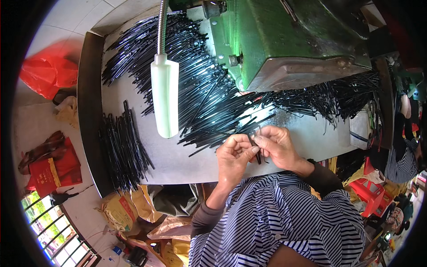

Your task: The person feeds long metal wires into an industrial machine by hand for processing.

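My left hand (232,158) and my right hand (276,147) meet close together at the table's near edge. Between their pinched fingers are thin black rods (258,158), short ends of which stick out below the fingers. What kind of part they are, I cannot tell. Just beyond my hands, a large heap of similar black rods (191,80) spreads across the metal tabletop (178,167). Another heap of rods (320,99) lies to the right, under the machine's near edge. A separate row of rods (124,149) rests at the left end.
A heavy green machine (311,35) overhangs the far right of the table. A white lamp (164,98) on a flexible neck hangs over the big heap. Raised dark edges (90,107) border the table. Sacks (119,211) and red bags (51,71) are on the floor at left.
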Tool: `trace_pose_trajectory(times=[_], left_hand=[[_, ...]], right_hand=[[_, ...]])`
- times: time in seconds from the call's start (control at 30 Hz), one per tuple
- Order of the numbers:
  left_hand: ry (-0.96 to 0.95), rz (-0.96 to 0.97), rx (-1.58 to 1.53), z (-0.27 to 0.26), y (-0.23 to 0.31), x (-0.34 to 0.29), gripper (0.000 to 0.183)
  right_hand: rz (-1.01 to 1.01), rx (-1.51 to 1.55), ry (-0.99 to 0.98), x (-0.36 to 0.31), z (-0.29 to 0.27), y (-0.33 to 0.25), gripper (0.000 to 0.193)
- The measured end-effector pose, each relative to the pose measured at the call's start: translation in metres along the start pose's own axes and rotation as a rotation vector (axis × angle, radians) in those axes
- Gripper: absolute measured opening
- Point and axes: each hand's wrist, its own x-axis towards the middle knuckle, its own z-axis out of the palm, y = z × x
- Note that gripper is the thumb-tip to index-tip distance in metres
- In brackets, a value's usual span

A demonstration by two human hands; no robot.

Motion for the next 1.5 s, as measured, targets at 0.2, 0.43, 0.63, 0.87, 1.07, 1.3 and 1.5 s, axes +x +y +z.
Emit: trace_pose_trajectory(times=[0.2,0.43,0.63,0.87,1.07,1.3,1.5], left_hand=[[0.054,0.424,0.76,-0.007,0.018,-0.005,0.014],[-0.048,0.758,1.401,-0.017,0.011,-0.007,0.024],[0.159,0.966,1.411,-0.029,0.022,0.004,0.024],[0.19,0.856,1.544,-0.046,0.028,0.007,0.018],[0.255,0.847,1.447,-0.043,0.026,-0.006,0.018],[0.156,0.827,1.452,-0.035,0.012,-0.017,0.02],[0.242,0.879,1.359,-0.038,0.015,-0.016,0.019]], right_hand=[[-0.12,-0.107,0.11,-0.015,-0.016,-0.001,0.017],[-0.343,-0.481,0.17,-0.016,-0.035,-0.014,0.02],[-0.774,-1.264,0.13,0.014,-0.037,-0.036,0.017],[-0.695,-1.465,-0.053,0.025,-0.04,-0.036,0.013],[-0.693,-1.423,-0.067,0.026,-0.031,-0.041,0.014],[-0.758,-1.37,-0.18,0.034,-0.016,-0.028,0.013],[-0.866,-1.261,-0.04,0.033,-0.019,-0.038,0.018]])
